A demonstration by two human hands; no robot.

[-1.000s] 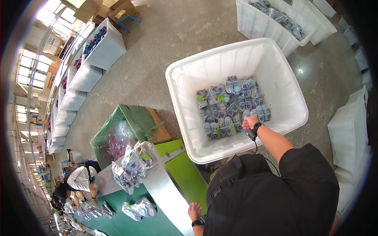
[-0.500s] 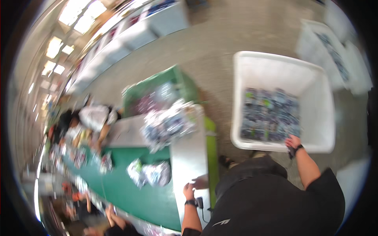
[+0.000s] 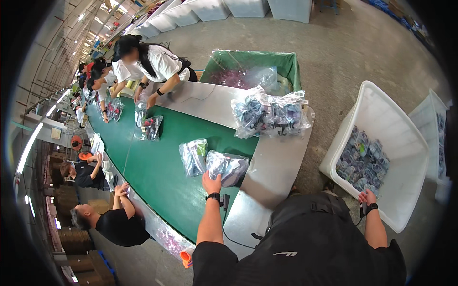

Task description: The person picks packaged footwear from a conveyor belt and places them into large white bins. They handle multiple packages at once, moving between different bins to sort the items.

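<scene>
Plastic film was wrapped round the grey-and-violet bundle (image 3: 231,167), which was laid on the green table (image 3: 162,190) just beside the metal border (image 3: 286,157). Its near edge appeared to be touched by the left hand (image 3: 212,184), from which it was placed at one o'clock; thumb and fingers were held apart, but whether film was pinched could not be told. A second bagged bundle (image 3: 193,157) was set at eleven o'clock, right beside the first. The right hand (image 3: 367,196) was held at three o'clock, by the white bin (image 3: 405,176); whether its rim was gripped could not be told. The step in hand was judged to be the grasping of the first bundle. By the next move, firm closing on the contents, rather than on slippery loose film, seemed called for.
</scene>
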